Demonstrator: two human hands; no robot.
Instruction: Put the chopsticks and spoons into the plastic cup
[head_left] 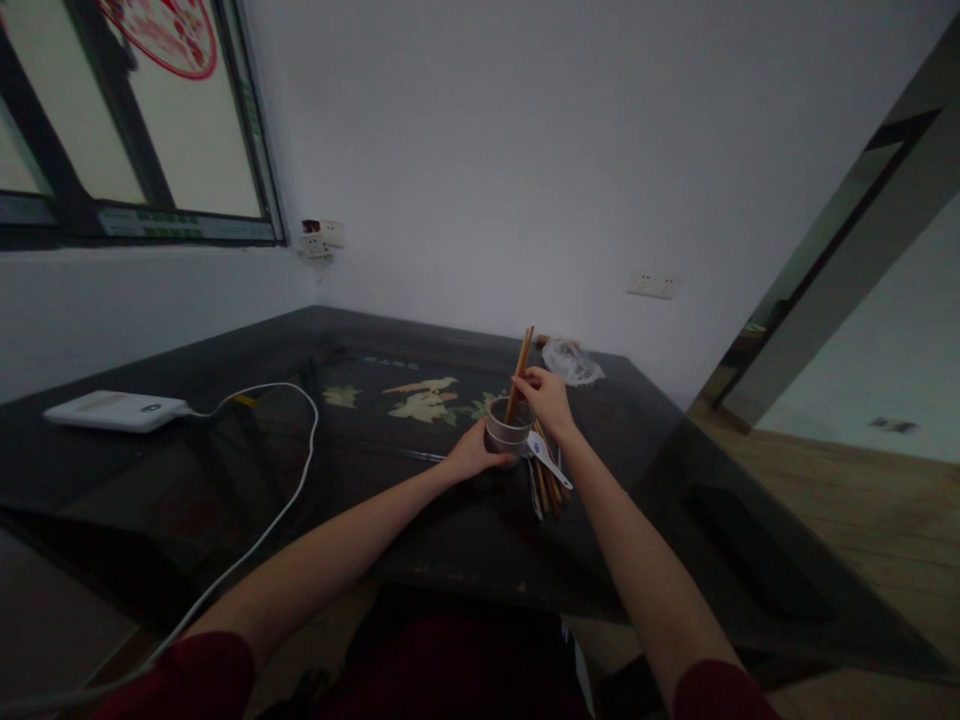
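Observation:
My left hand (478,452) is wrapped round the side of a grey cup (508,436) standing on the dark table. In my right hand (546,396), thumb and fingers pinch wooden chopsticks (519,365), which stand upright with a slight tilt, their lower ends inside the cup. A white spoon (551,462) lies just right of the cup, across a bundle of more chopsticks (551,492) on the table. The inside of the cup is mostly hidden from me.
A crumpled clear plastic bag (571,362) lies behind my right hand. At the left, a white power bank (116,410) trails a white cable (309,450) toward me. A dark flat object (754,550) rests near the right edge of the black table (420,520).

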